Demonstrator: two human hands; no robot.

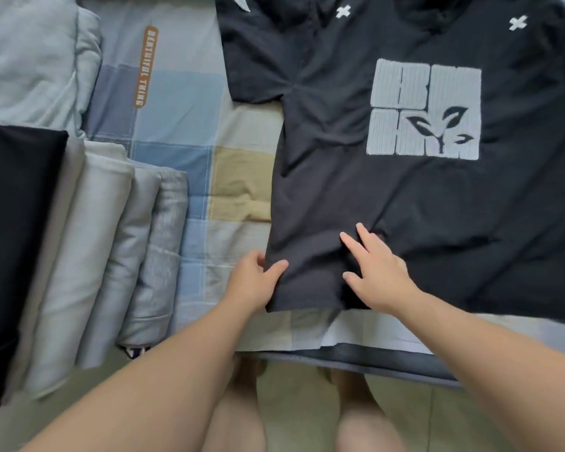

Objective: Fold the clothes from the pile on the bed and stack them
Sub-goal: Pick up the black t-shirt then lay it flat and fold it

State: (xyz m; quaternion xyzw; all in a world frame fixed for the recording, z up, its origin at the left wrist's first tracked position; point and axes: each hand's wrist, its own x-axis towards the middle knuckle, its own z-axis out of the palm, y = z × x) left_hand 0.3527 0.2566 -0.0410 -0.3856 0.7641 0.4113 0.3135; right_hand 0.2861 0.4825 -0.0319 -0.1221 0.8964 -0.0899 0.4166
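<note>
Black T-shirt lies flat on the bed, front up, collar away from the person and hem at the near edge of the mattress. One sleeve is spread out to the side. The far side of the shirt runs out of frame.

Left hand pinches the shirt's side edge just above the hem corner, thumb on top and fingers tucked under. Right hand lies flat on the fabric beside it, fingers straight and spread, pressing down and holding nothing.

Handling, my read: thin soft knit, light, no stiffness, and it will drape and crease wherever it's lifted. It grips the sheet a bit, so drag it and it bunches. Best holds are the hem corner and the shoulder seam on the same side, lifted together to fold the side panel in. The flat palm acts as an anchor.

Writing: the grey block print on the chest shows a leaf sprig, and its blocky shapes aren't readable as letters. Two white crosses sit near the collar. The orange tag on the checked bedsheet appears to read "BEAUTIFUL THING".

Stack of folded clothes sits well apart on the person's left, a black piece on top. Grey quilt lies beyond it.
</note>
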